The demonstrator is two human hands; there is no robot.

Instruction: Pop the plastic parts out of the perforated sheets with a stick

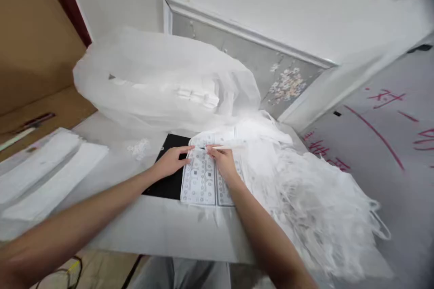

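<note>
On the work table lies a thin whitish sheet printed with rows of small circles and dark squares, partly over a black board. My left hand rests at the sheet's left edge, its index finger and thumb apart on the surface. Between the fingers of my right hand is a slim white pen-like tool, with its dark tip pointing left towards my left index finger. Tip and sheet are close together; whether they touch is hard to tell. My right forearm covers part of the sheet.
A big translucent plastic bag with white pieces in it stands behind. To the right, a heap of white stringy material spreads over the table. Folded white strips lie at left. A grey board with red writing borders the right side.
</note>
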